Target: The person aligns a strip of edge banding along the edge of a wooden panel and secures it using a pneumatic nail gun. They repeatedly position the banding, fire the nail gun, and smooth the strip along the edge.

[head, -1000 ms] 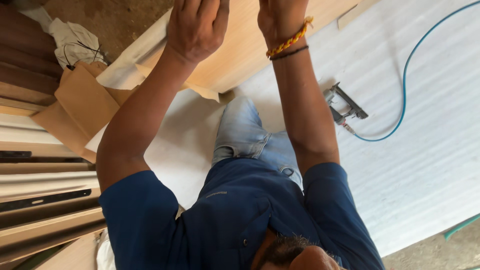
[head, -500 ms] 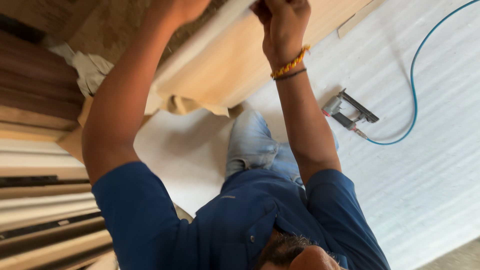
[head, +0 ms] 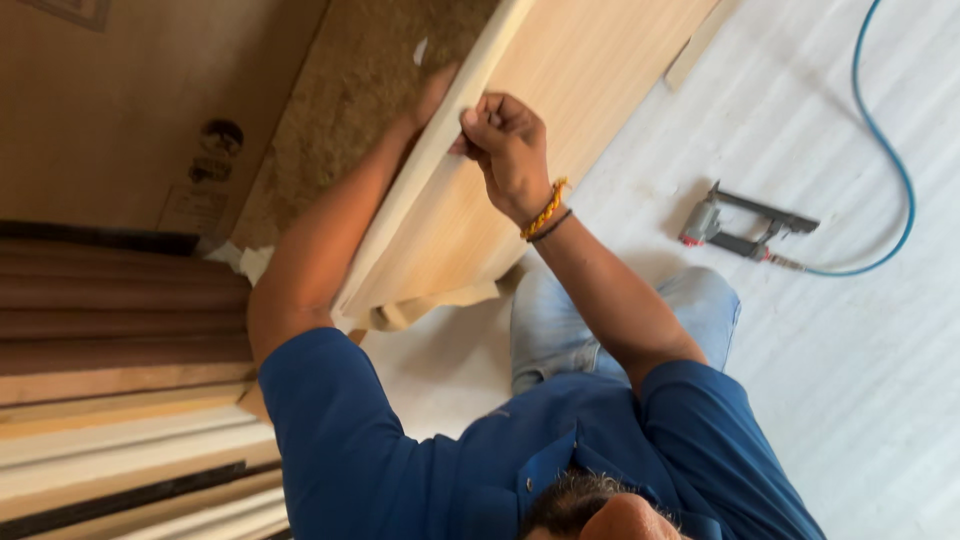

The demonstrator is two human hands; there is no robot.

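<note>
A long light-wood panel point(head: 580, 110) stands tilted on its edge in front of me. My right hand point(head: 508, 150), with an orange beaded band and a dark band at the wrist, grips the panel's upper edge with curled fingers. My left arm reaches along the panel's far side. My left hand point(head: 436, 92) lies against that side near the edge, and the board hides most of it. I kneel on the floor in a blue shirt and light jeans point(head: 600, 320).
A pneumatic nail gun point(head: 745, 230) lies on the white floor sheet point(head: 860, 400) to the right, with a blue air hose point(head: 895, 170) curving away. Boards and strips point(head: 110, 400) are stacked on the left. A brown rough board point(head: 340, 110) lies behind the panel.
The panel has tipped up more onto its edge. My left hand has gone behind it and my right hand has closed on the top edge. The view has swung so both hands sit lower.
</note>
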